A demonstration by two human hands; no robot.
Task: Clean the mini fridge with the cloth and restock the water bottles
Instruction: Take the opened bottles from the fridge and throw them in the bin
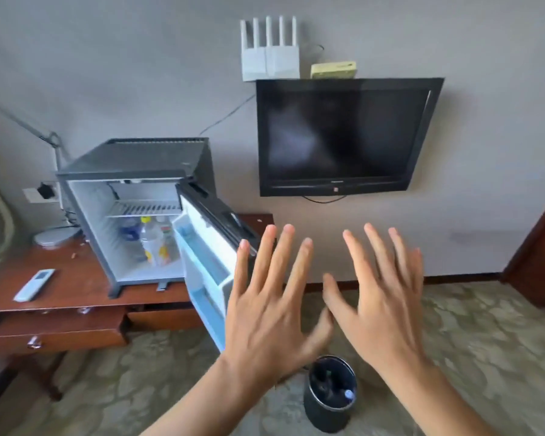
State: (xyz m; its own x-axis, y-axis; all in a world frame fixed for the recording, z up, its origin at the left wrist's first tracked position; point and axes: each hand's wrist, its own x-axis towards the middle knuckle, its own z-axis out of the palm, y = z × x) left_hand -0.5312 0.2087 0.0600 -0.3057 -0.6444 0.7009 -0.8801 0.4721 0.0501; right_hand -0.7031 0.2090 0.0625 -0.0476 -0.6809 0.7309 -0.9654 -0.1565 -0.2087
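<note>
Both hands are raised in front, backs toward the viewer, holding nothing. The left hand (266,305) has its fingers straight and fanned apart; the right hand (386,305) is spread the same way, and the two thumbs nearly meet between them. Neither touches anything.

Below the hands a dark bin (330,393) stands on the patterned carpet (469,341), with some rubbish inside.

Just left of the left hand hangs the fridge door (206,272), swung wide open so its inner shelves face out. The fridge (132,212) itself sits on a wooden desk (76,291), toward the desk's right end. Inside, under a wire rack (143,209), several bottles (151,243) stand together on the floor of the compartment; one has a yellow cap. How many there are is hard to tell.

On the desk's left part lies a white remote (34,284), and behind it stands a lamp (52,237) on its round base.

On the far wall hangs a dark TV (343,136), with a white router (269,55) and a yellow box (333,70) on top of it.
</note>
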